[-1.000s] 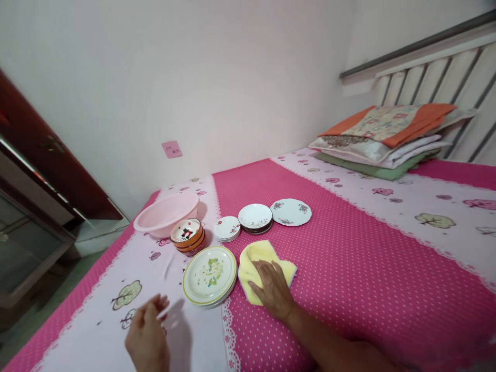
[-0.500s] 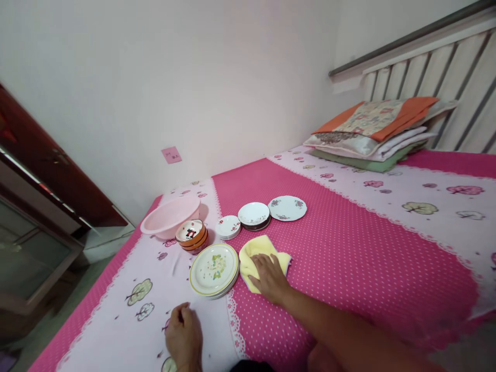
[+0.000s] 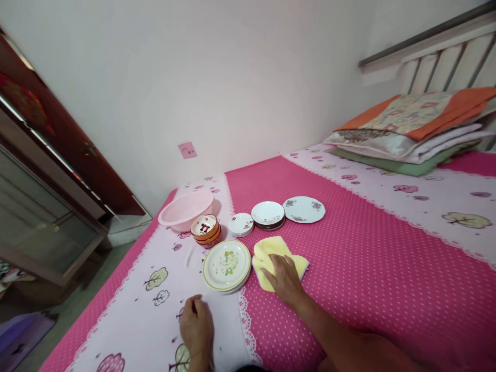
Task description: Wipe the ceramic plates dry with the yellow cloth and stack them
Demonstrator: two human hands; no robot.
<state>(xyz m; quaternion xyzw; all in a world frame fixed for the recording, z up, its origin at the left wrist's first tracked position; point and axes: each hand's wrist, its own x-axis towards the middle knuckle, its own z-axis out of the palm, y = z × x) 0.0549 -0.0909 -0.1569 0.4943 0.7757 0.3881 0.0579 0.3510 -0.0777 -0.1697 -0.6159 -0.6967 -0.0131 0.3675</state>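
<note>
My right hand (image 3: 284,279) lies on a crumpled yellow cloth (image 3: 273,245) on the bed, its fingers curled into the folds. Just left of the cloth is a stack of plates (image 3: 220,266), the top one with a yellow rim and a flower print. My left hand (image 3: 196,323) rests on the bedsheet nearer to me, loosely closed, with nothing visible in it. Behind the plates stand a stack of orange bowls (image 3: 205,227), a stack of small saucers (image 3: 240,223), a stack of white dishes with dark ones beneath (image 3: 267,213), and an oval floral plate (image 3: 304,209).
A pink basin (image 3: 186,209) sits behind the bowls near the wall (image 3: 240,88). Folded bedding and pillows (image 3: 411,129) are piled at the far right by a radiator (image 3: 461,59). The bed's left edge drops to the floor, where a purple object (image 3: 25,338) lies.
The view has turned left, so everything sits further right in the picture. My right hand stays on the cloth beside the plates, and my left hand remains closed on the sheet.
</note>
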